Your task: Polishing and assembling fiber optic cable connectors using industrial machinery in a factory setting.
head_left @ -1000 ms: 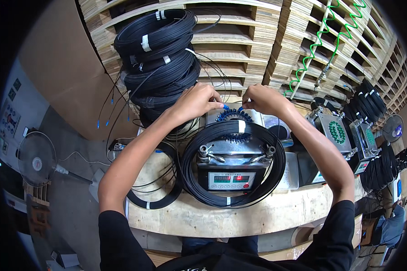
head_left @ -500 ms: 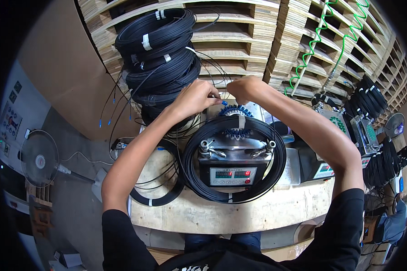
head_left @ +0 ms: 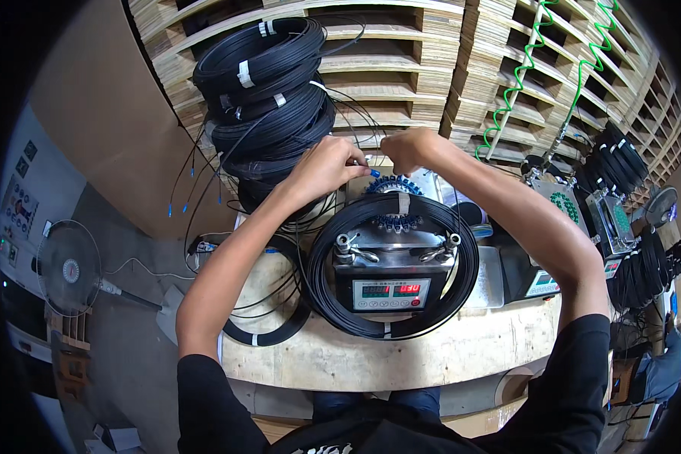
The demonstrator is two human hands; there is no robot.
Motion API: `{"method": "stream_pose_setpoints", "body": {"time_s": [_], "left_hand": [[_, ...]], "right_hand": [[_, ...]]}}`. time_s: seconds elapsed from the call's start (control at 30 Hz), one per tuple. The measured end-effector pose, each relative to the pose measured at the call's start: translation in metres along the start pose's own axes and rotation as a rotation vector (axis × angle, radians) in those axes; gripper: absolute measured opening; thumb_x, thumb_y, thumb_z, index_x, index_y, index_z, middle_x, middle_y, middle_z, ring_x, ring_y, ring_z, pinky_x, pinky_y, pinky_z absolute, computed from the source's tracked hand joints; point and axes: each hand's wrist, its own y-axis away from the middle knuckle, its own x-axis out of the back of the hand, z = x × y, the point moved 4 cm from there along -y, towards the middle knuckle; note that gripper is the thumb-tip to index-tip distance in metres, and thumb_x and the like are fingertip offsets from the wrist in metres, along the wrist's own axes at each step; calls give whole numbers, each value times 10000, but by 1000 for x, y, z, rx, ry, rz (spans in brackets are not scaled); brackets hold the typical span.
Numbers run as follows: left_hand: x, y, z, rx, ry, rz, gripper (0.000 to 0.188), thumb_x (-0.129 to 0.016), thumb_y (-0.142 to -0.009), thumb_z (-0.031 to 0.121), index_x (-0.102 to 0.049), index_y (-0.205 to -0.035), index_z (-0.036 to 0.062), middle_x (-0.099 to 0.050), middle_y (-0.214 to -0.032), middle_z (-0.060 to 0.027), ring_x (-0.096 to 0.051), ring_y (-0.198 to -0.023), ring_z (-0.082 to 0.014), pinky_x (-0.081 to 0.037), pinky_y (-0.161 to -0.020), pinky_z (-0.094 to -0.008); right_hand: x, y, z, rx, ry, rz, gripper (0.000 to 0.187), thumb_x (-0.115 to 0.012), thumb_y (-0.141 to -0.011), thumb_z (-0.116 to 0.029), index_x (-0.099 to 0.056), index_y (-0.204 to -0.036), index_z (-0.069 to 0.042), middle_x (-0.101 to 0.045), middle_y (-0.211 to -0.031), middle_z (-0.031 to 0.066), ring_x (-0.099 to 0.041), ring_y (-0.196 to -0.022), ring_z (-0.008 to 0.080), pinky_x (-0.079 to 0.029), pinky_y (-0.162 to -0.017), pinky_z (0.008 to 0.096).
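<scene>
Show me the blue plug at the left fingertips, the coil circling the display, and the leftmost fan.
Blue plug [head_left: 375, 173]: head view, on its visible body.
Coil [head_left: 321, 276]: head view, left side of its ring.
Leftmost fan [head_left: 70, 271]: head view, centre hub.

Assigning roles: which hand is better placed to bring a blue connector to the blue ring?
Likely the left hand: it pinches a blue connector beside the blue ring. The right hand is close, but its fingertips are hidden.

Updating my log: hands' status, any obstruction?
Left hand pinching blue connector. Right hand near blue circular fixture, fingertips hidden. Black cable coil encircling display panel, no obstruction visible.
</scene>
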Motion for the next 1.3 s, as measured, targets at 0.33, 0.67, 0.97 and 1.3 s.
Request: {"method": "stream_pose_setpoints", "body": {"time_s": [0.33,0.67,0.97,1.3], "left_hand": [[-2,0,-9,54,3,-9,216,-784,-843,203,-785,-960,22,-670,-799,-165,-650,-711,-303,-489,-671,-416],[-4,-16,0,11,-84,-83,220,-787,-837,223,-788,-950,35,-724,-856,-222,-723,-810,-360,-565,-764,-437],[-4,-32,31,128,-238,-233,209,-795,-832,232,-793,-938,52,-747,-931,-194,-729,-913,-332,-572,-816,-433],[-10,-37,37,1,-362,-221,203,-820,-792,195,-775,-922,46,-740,-947,-156,-708,-955,-340,-556,-819,-451]], "right_hand": [[3,45,-24,84,283,275,136,-675,-883,-133,-751,-980,-75,-750,-1057,137,-739,-978,286,-589,-778,409],[-11,52,-17,167,254,449,77,-659,-840,-87,-725,-863,-53,-733,-875,139,-738,-837,309,-573,-692,422],[-39,44,26,201,-336,649,206,-752,-868,-227,-757,-977,-52,-737,-929,189,-723,-915,360,-572,-799,455],[-63,74,36,209,-806,698,284,-689,-943,-215,-726,-940,66,-661,-638,180,-645,-535,227,-512,-554,379]]}}
